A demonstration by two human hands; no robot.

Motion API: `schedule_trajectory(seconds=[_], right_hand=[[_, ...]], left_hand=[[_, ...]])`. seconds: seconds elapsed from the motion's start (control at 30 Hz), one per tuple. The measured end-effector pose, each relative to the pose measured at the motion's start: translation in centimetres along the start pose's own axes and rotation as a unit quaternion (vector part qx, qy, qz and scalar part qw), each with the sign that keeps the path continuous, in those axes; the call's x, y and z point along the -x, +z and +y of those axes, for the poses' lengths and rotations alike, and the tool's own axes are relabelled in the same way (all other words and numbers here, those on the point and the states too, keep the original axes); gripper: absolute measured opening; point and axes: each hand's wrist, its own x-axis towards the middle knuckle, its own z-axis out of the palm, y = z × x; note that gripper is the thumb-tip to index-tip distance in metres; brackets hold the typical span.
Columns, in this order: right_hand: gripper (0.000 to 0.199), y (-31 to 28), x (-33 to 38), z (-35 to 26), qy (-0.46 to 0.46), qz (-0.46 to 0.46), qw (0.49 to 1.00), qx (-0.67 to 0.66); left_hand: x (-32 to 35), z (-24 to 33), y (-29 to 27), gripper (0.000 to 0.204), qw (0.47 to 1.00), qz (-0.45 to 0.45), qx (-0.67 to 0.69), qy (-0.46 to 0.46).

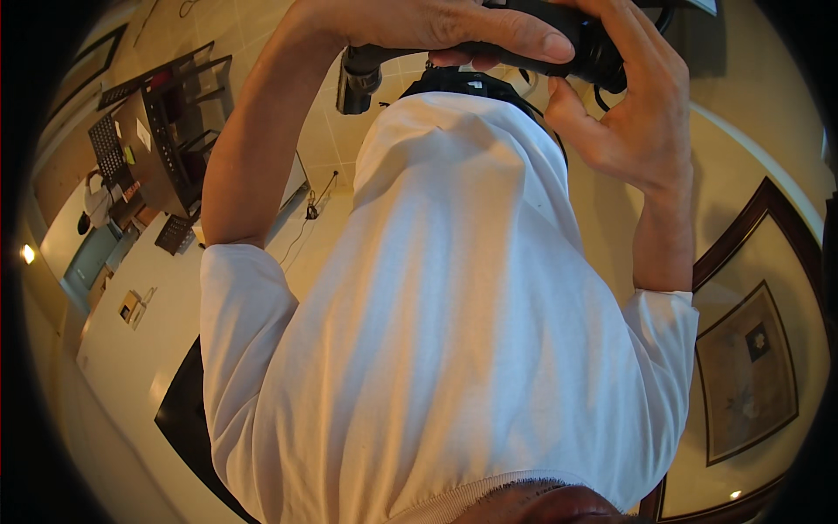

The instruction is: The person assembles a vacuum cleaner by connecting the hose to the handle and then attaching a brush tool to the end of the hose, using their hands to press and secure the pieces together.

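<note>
Black tool [602, 58] (partly hidden) lies within left grip [428, 23], against right grip [650, 109].

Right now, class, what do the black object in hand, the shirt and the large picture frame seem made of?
Black object: probably satin plastic; smooth, faint sheen.
White shirt: matte, likely cotton knit; soft folds, ribbed collar.
Picture frame: perhaps stained wood; dark brown.

A framed picture [749, 384] hangs on the wall [723, 188].

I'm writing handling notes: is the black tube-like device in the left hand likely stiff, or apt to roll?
The black device is probably stiff, showing no sag. Its rounded body might roll, though the end piece jutting sideways could stop it.
</note>
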Motion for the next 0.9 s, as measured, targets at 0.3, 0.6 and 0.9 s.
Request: schedule_trajectory(seconds=[0.3, 0.6, 0.9], right_hand=[[0.052, 0.0, 1.3, -0.9, -0.009, 0.04, 0.999, 0.024], [0.054, -0.4, 2.1, -1.0, 0.004, 0.023, 0.999, 0.047], [0.052, -0.4, 1.9, -1.3, 0.008, 0.013, 1.0, 0.019]], left_hand=[[0.0, 1.3, 1.4, 0.072, 0.996, 0.036, -0.059, -0.047], [-0.4, 1.1, 1.0, 0.074, 0.998, -0.035, -0.039, -0.04], [-0.1, 1.8, 1.4, 0.076, 0.999, -0.024, -0.022, -0.027]])
